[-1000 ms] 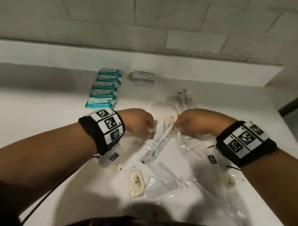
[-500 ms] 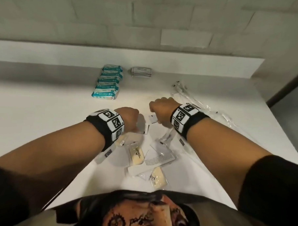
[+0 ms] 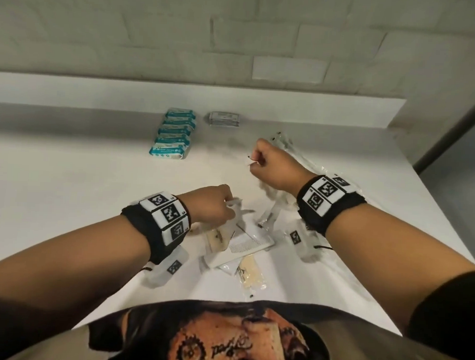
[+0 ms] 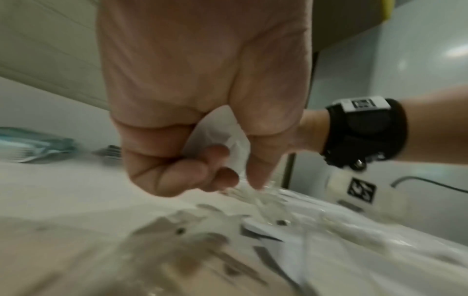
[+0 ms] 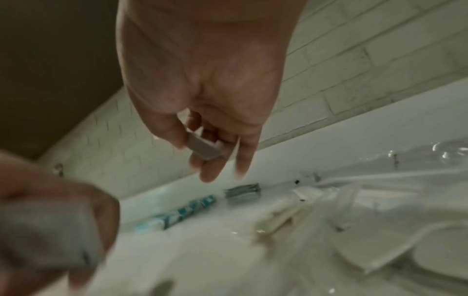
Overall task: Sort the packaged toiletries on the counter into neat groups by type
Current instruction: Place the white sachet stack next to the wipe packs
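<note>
My left hand (image 3: pixel 227 206) hovers over the loose pile near the counter's front and pinches a white-and-clear packet (image 4: pixel 229 140) between thumb and curled fingers (image 4: pixel 177 172). My right hand (image 3: pixel 256 161) is farther back, above the counter, holding a small flat grey packet (image 5: pixel 202 149). A row of teal packets (image 3: pixel 173 135) lies at the back, and a stack of grey packets (image 3: pixel 224 119) sits just right of it. The pile holds a white comb packet (image 3: pixel 245 245) and cream soap packets (image 3: pixel 251 274). Long clear packets (image 3: pixel 283 139) lie behind the right hand.
The white counter (image 3: pixel 67 188) ends at a raised ledge (image 3: pixel 98 92) below a tiled wall. Its right edge (image 3: pixel 434 204) drops to a dark floor. White camera units hang under both wrists, close to the pile.
Both hands left the long clear packets. The right hand rose and moved back with a small grey packet. The left hand stayed over the pile and took hold of a white packet.
</note>
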Demonstrator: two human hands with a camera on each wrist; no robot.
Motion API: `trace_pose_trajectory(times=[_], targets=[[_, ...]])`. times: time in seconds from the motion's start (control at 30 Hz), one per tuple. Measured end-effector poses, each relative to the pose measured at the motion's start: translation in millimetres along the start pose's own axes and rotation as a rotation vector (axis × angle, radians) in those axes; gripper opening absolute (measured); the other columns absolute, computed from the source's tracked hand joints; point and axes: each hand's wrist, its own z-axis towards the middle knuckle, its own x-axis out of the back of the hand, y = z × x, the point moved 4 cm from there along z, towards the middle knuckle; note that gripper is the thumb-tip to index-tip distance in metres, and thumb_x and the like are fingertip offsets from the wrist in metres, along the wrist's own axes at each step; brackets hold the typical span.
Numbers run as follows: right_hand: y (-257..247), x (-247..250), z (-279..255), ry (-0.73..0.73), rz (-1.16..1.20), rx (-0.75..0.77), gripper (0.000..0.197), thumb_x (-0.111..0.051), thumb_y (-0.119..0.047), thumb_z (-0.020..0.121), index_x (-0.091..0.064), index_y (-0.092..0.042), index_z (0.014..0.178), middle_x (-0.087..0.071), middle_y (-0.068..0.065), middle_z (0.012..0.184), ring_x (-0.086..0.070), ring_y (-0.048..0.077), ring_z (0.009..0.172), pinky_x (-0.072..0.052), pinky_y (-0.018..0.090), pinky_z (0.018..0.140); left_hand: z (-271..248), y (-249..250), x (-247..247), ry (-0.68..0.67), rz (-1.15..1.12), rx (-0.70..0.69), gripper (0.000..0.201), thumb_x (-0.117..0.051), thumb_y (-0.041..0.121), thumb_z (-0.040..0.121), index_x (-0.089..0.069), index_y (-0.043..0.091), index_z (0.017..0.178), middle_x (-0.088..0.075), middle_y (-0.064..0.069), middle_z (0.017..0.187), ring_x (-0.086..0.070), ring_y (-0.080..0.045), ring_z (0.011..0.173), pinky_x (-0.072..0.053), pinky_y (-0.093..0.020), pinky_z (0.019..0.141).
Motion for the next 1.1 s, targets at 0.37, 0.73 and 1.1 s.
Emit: trace_pose_trajectory(times=[0.37,0.73,1.1], targets=[[17.3,-43.4,-66.3,-0.231,-0.57,-0.287,0.029,-0.058,-0.032,0.092,-0.057,-0.011,0.111,-0.064,0.004,0.105,-0.062,0.024,0.093,-0.042,0.03,0.068,-7.4,17.1,-31.1,-0.024,0.342,0.026,0.028,-0.064,0.041,0.084,-0.062,0.016,0.095,-0.057,0.004,0.081,-0.054,-0.016,0.079,-0.039,-0.026,0.065],[17.6,-54.9,-62.4,-0.169,-0.521,-0.521,0.033,-0.062,-0.021,0.087,-0.058,-0.01,0.118,-0.053,0.008,0.124,-0.059,0.026,0.109,-0.047,0.033,0.079,-3.9,23.2,-47.2,-0.028,0.286,0.053,0.033,-0.069,0.052,0.068,-0.062,0.02,0.066,-0.065,0.004,0.07,-0.062,-0.014,0.069,-0.046,-0.025,0.058],[24.7,-44.2,-79.0,-0.293,-0.505,-0.387,0.024,-0.044,-0.011,0.092,-0.06,-0.005,0.109,-0.063,0.012,0.114,-0.06,0.027,0.101,-0.045,0.032,0.078,-10.3,30.4,-50.3,0.017,0.396,0.07,0.041,-0.064,0.054,0.081,-0.048,0.021,0.061,-0.053,0.001,0.068,-0.049,-0.015,0.066,-0.037,-0.027,0.059]])
